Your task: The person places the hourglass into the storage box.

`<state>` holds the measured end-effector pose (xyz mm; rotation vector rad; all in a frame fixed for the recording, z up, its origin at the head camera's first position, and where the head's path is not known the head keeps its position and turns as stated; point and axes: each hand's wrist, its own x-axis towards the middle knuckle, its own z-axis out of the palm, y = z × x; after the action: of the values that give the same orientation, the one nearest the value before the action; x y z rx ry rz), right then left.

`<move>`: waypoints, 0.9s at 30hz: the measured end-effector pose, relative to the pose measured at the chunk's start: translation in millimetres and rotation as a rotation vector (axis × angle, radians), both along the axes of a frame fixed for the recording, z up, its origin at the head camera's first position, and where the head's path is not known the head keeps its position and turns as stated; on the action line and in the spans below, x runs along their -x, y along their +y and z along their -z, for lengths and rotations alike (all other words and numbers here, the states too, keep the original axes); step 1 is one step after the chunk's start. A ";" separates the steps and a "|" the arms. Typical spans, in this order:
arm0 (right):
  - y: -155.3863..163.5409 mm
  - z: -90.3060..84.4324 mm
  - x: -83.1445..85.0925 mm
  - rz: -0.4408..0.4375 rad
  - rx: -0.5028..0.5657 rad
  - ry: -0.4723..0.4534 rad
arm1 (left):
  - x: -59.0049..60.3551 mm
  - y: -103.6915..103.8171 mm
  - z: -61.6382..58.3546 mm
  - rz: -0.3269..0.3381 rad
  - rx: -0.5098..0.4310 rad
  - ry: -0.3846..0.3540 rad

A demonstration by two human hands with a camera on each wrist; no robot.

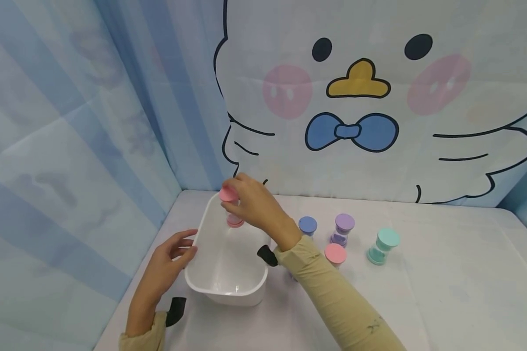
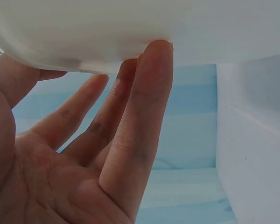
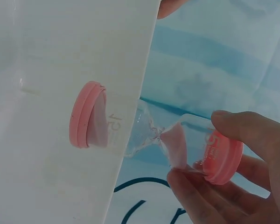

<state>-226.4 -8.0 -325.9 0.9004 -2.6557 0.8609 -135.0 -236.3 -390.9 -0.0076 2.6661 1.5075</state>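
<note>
My right hand (image 1: 254, 202) grips a pink sand timer (image 3: 175, 144) by its upper end, thumb on one side and fingers on the other. The timer is upright, its lower pink cap inside the white plastic basin (image 1: 228, 294) near the far left corner. Pink sand shows in both bulbs, and a "15" is printed on the glass. At the basin's left side, my left hand (image 1: 169, 263) touches the rim and outer wall with fairly straight fingers (image 2: 151, 93). Its thumb lies at the rim, the tip partly hidden in the left wrist view.
Right of the basin stand a blue sand timer (image 1: 308, 224), a purple one (image 1: 344, 223), another pink one (image 1: 335, 253) and a teal one (image 1: 383, 246). My right sleeve (image 1: 334, 292) partly covers some of them. A printed curtain (image 1: 377, 175) hangs behind the white table (image 1: 465, 273).
</note>
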 end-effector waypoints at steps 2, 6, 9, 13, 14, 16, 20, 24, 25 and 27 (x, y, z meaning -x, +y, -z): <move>-2.6 1.3 2.9 -0.002 -0.012 -0.003 | 0.0 -0.3 -0.2 0.000 -0.001 0.002; -7.3 3.8 7.2 -0.003 -0.035 -0.008 | 0.0 -1.0 0.1 0.002 -0.005 0.002; -9.1 5.3 9.0 0.005 -0.056 -0.005 | 0.4 -0.7 0.4 0.004 -0.008 0.001; -11.5 6.9 12.0 0.014 -0.084 -0.012 | 0.8 -0.6 0.7 0.004 -0.006 0.003; -12.6 7.3 13.1 0.016 -0.094 -0.018 | 0.8 -0.8 0.7 0.005 -0.007 0.004; -14.7 8.0 15.0 0.020 -0.114 -0.033 | 0.7 -1.4 0.7 0.005 -0.010 0.003; -18.5 9.1 18.0 0.025 -0.163 -0.056 | 0.5 -2.0 0.3 0.009 -0.018 0.006; -21.4 10.1 19.5 0.028 -0.210 -0.082 | 0.4 -1.9 0.5 0.014 -0.020 0.016; -22.0 10.4 19.8 0.031 -0.224 -0.095 | 0.4 -1.7 0.6 0.014 -0.021 0.017; -23.1 11.4 20.2 0.036 -0.249 -0.132 | 0.4 -1.4 0.8 0.014 -0.021 0.017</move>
<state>-246.6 -31.1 -337.3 0.8730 -2.9321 0.6090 -135.3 -237.7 -391.7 0.0250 2.6583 1.5381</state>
